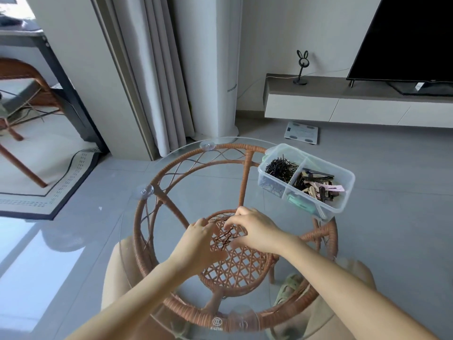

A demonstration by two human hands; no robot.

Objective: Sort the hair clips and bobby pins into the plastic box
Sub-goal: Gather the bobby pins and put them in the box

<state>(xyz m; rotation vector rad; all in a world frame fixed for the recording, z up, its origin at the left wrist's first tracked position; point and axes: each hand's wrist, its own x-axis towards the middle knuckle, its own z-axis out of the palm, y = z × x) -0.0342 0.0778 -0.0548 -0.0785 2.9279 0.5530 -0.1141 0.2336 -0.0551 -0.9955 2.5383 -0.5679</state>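
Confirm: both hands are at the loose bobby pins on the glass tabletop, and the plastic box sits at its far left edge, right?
No. The head view shows the plastic box at the far right edge of the glass tabletop, not the left. The rest holds: the left hand and right hand are at the loose bobby pins.

Single head-worn wide-angle view, looking forward and down, close above the glass surface (282, 197) filling the lower frame, plastic box (342, 203) at mid right, floor (397, 153) receding above
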